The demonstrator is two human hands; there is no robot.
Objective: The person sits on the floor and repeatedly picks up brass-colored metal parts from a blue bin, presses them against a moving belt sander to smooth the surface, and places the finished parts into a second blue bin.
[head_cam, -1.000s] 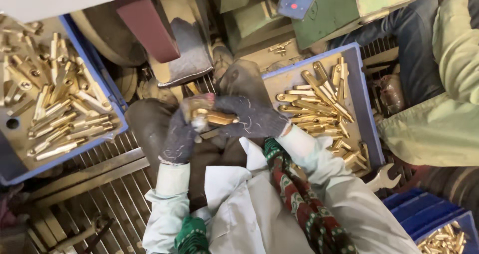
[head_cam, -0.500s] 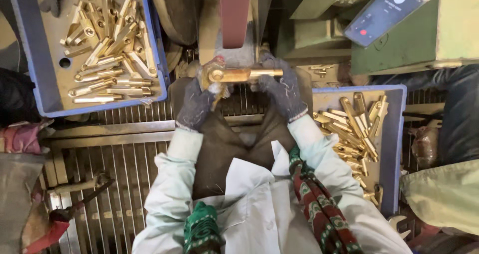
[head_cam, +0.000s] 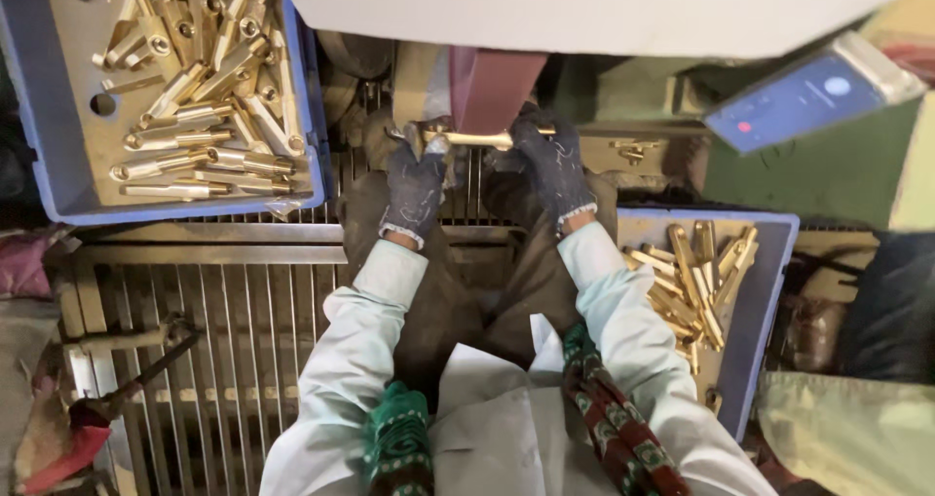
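Brass part: a long brass piece (head_cam: pixel 467 138) held level against the dark red sanding belt (head_cam: pixel 492 87), straight ahead of the person.
Left hand (head_cam: pixel 416 186): gloved, fingers closed round the part's left end.
Right hand (head_cam: pixel 550 160): gloved, fingers closed round its right end.
Surface: a metal grate (head_cam: pixel 195 311) lies under the arms.
Left tray (head_cam: pixel 58 179): blue, heaped with brass parts (head_cam: pixel 200 87).
Right tray (head_cam: pixel 769 282): blue, holds more brass parts (head_cam: pixel 696 277).
Phone (head_cam: pixel 813 92): propped at upper right, screen lit.

Left of the hands, blue tray (head_cam: pixel 58 179) heaped with brass fittings (head_cam: pixel 200 87); right, smartphone (head_cam: pixel 808 96); below left, metal grating (head_cam: pixel 224 340).
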